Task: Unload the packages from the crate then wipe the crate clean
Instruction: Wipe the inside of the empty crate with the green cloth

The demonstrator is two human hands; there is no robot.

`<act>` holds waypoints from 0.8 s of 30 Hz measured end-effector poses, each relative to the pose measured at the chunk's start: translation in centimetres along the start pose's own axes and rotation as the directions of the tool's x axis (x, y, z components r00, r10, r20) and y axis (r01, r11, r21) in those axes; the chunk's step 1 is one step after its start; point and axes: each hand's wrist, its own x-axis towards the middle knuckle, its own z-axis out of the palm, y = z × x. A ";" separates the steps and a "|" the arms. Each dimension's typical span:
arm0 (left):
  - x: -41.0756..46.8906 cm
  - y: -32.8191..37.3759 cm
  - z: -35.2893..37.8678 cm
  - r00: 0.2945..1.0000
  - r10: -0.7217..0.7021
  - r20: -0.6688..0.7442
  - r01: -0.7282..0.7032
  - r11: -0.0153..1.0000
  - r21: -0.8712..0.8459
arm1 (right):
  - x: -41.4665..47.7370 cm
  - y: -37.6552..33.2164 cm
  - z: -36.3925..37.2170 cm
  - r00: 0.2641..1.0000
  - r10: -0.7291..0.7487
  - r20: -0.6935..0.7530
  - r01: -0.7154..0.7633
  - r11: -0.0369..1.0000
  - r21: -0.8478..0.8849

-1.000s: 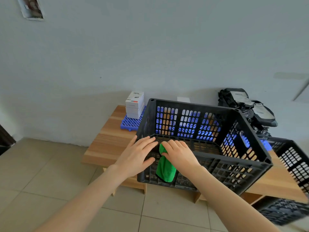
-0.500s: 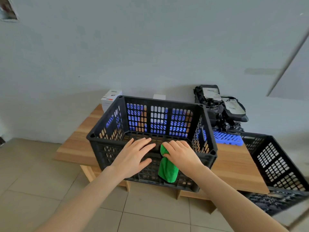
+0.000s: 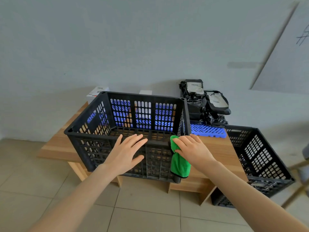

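A black slotted crate stands on a low wooden table, and nothing shows inside it. My left hand lies flat against the crate's near wall, fingers spread over the rim. My right hand presses a green cloth onto the near right corner of the rim; the cloth hangs down the outside wall. Black bagged packages are stacked on a blue plastic mat behind the crate to the right.
White boxes stand behind the crate at the left, against the wall. A second black crate leans at the table's right end. Beige floor tiles lie in front. A metal frame shows at the right edge.
My right hand has slid the green cloth along the near rim from the middle to the right corner. The view has swung left, so the crate faces me more squarely.
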 end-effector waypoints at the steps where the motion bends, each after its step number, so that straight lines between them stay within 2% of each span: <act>1: -0.1 -0.3 -0.1 1.000 0.011 0.002 -0.011 1.000 0.002 | 0.1 -0.3 0.1 1.000 0.018 -0.005 -0.018 1.000 0.007; 5: -1.9 -2.8 -1.0 0.999 -0.047 -0.001 0.047 0.999 0.028 | 1.0 -1.7 0.9 0.997 0.077 -0.026 -0.077 0.997 0.003; 10: -3.9 -6.4 -1.8 0.991 -0.136 -0.002 0.136 0.987 0.081 | 3.2 -4.4 1.6 0.995 0.077 -0.071 -0.075 0.997 0.027; 16: -3.0 -10.9 -2.2 0.943 -0.334 0.006 0.334 0.942 -0.026 | 8.3 -9.8 2.5 0.995 0.084 -0.056 -0.080 0.995 0.065; 20: -2.6 -11.8 -0.9 0.938 -0.344 -0.043 0.343 0.939 -0.032 | 8.0 -10.0 3.1 0.987 0.141 -0.074 -0.139 0.990 0.021; 24: -3.0 -12.2 -0.4 0.946 -0.310 -0.091 0.308 0.951 -0.033 | 5.8 -8.1 2.3 0.994 0.112 -0.017 -0.113 0.994 -0.016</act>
